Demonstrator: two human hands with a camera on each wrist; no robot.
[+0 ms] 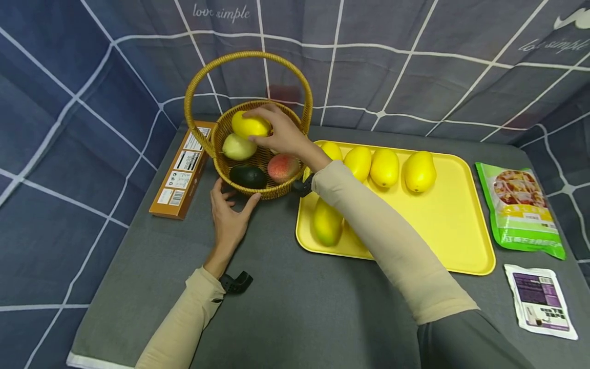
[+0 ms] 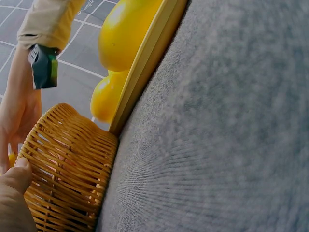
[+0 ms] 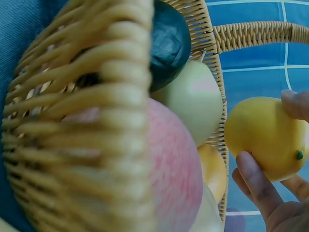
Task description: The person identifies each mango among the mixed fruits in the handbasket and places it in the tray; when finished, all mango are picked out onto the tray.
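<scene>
My right hand [image 1: 276, 128] grips a yellow mango [image 1: 251, 124] between thumb and fingers, over the back of a woven basket [image 1: 272, 192]. In the right wrist view this mango [image 3: 265, 137] shows a small green stem spot, beyond the basket rim. My left hand [image 1: 230, 218] rests against the basket's front left side with thumb and fingers spread; its thumb [image 2: 18, 175] lies near the rim in the left wrist view. Inside the basket are a pale green pear [image 1: 239, 147], a dark green avocado [image 1: 248, 177] and a pink peach [image 1: 282, 168]. Another yellow fruit [image 3: 212, 171] lies beyond the peach.
A yellow tray [image 1: 442, 225] with several mangoes [image 1: 384, 167] is right of the basket, partly under my right sleeve. A brown box [image 1: 177, 179] lies left of the basket. On the far right lie a green food packet [image 1: 521, 210] and a white and purple pouch [image 1: 541, 302].
</scene>
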